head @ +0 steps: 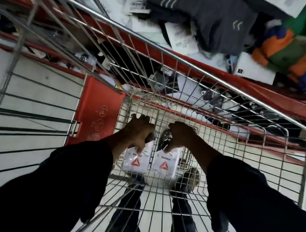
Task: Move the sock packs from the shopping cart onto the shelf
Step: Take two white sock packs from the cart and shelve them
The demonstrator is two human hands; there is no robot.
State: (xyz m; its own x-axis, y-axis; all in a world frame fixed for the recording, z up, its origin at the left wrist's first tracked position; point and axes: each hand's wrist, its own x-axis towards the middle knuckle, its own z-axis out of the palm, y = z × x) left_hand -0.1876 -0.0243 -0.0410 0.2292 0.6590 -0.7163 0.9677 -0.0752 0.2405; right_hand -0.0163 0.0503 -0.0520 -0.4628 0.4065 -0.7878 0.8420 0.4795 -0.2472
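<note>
Both my arms, in dark sleeves, reach down into the wire shopping cart (224, 79). My left hand (138, 131) is closed on the dark top of a sock pack (136, 163) with a white card and a red triangle logo. My right hand (180, 136) grips a second, matching sock pack (164, 165) just to the right of the first. Both packs sit low in the cart near its wire floor. Beyond the cart's far rim runs the red-edged shelf (260, 91), piled with sock packs and clothing.
A red child-seat flap (97, 111) hangs on the cart's left inner side. Dark and white packs (202, 19) and orange-green garments (296, 50) crowd the shelf top. A lower shelf level (231, 111) also holds goods. My legs and shoes show through the cart floor on pale tiles.
</note>
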